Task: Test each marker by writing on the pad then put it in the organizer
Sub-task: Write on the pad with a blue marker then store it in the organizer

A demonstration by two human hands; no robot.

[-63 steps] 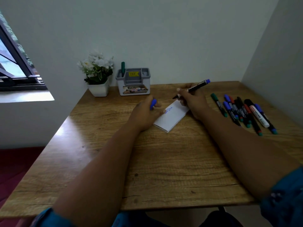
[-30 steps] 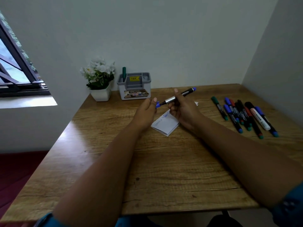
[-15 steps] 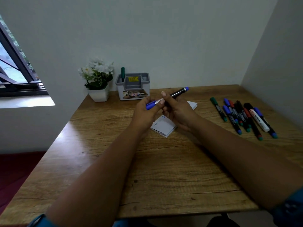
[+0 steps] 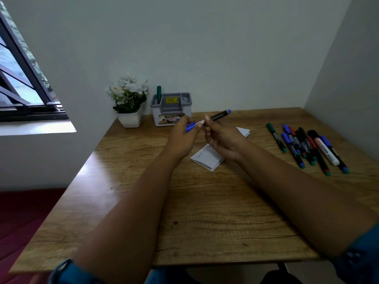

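Note:
Both hands are raised above the white pad (image 4: 207,158), which lies on the wooden table (image 4: 205,212) with handwriting on it. My right hand (image 4: 222,140) grips the black barrel of a blue marker (image 4: 220,115). My left hand (image 4: 182,138) pinches its blue cap (image 4: 190,126), which sits on the marker's tip end. The grey and white organizer (image 4: 171,109) stands at the back against the wall, with a green marker (image 4: 159,95) upright in its left slot.
Several markers (image 4: 305,146), green, blue, red and black, lie in a row at the table's right. A white pot of white flowers (image 4: 129,103) stands left of the organizer. A window is at the far left; walls close the back and right.
My right hand lifted the marker off the pad after writing. My left hand brought the blue cap to the tip and pushed it on. Both hands have risen slightly toward the organizer.

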